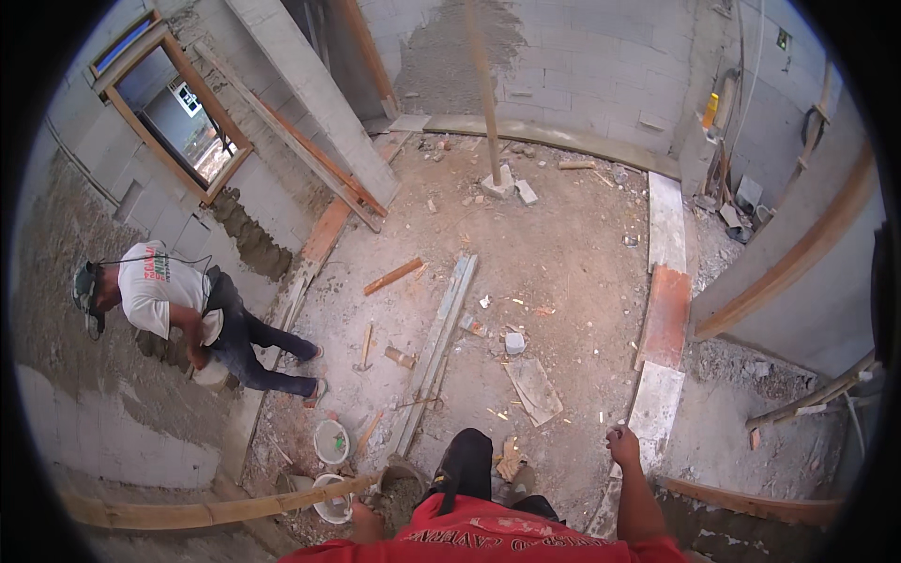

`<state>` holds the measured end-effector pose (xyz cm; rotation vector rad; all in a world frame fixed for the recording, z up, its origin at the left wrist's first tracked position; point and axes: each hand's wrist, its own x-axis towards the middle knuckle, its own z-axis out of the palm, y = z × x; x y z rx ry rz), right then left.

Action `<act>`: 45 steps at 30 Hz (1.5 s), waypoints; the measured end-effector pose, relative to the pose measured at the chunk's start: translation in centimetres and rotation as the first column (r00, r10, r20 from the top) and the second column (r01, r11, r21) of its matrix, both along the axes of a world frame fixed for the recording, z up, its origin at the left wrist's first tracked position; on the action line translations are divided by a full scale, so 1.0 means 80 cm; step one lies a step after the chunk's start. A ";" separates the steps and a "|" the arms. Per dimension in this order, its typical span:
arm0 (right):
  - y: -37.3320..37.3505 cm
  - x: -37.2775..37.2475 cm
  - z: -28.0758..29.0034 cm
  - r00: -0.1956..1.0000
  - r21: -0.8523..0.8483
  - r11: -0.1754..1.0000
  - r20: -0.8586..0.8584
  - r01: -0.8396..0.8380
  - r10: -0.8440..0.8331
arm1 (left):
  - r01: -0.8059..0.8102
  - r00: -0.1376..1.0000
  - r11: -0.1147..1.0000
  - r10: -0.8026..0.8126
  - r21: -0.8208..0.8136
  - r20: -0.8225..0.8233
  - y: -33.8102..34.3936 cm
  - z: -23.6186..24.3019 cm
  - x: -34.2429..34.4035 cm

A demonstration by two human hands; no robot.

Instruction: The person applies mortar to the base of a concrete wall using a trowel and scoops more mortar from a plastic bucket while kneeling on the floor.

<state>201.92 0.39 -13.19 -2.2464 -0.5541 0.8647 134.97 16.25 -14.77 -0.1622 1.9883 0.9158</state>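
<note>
At my left side hangs a bucket (404, 487) of grey mortar. My left hand (367, 522) is closed at its near side, and the grip itself is partly hidden. My right hand (621, 447) is held out to the right above the floor, its fingers curled in and nothing visible in them. Two white buckets stand left of the mortar bucket: one bucket (331, 441) further off, another bucket (332, 499) partly behind a wooden board (206, 514). A hammer (365, 347) lies on the floor ahead to the left.
A co-worker (169, 291) bends by the left wall. Long metal channels (441, 342) run along the floor ahead. A wooden post (484, 94) stands on a block. Boards (666, 319) line the right side; a loose flat board (534, 390) and rubble lie ahead.
</note>
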 end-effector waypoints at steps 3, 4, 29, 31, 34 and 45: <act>0.113 0.019 0.037 0.997 0.095 0.994 -0.053 -0.057 0.062 | 0.014 0.999 0.988 -0.021 0.153 0.049 0.089 0.002 0.062; 0.140 0.020 0.036 0.988 0.047 0.991 -0.091 -0.122 0.126 | 0.010 0.998 0.985 -0.020 0.172 0.057 0.122 -0.001 0.075; 0.741 0.398 -0.044 0.623 -0.572 0.409 -0.243 -0.711 0.743 | -0.165 0.956 0.934 0.071 0.318 0.286 1.047 -0.052 0.479; 0.903 0.393 -0.002 0.890 -0.665 0.594 -0.309 -0.453 0.334 | -0.192 0.962 0.933 0.118 0.303 0.246 1.075 -0.031 0.467; 1.061 0.534 -0.077 0.861 -0.582 0.706 0.019 -0.404 0.509 | -0.214 0.943 0.964 0.161 0.158 0.291 1.199 -0.018 0.574; 1.760 0.509 0.094 0.806 0.087 0.806 0.177 -0.585 0.565 | -0.065 0.961 0.982 0.110 -0.180 0.254 1.446 -0.034 0.612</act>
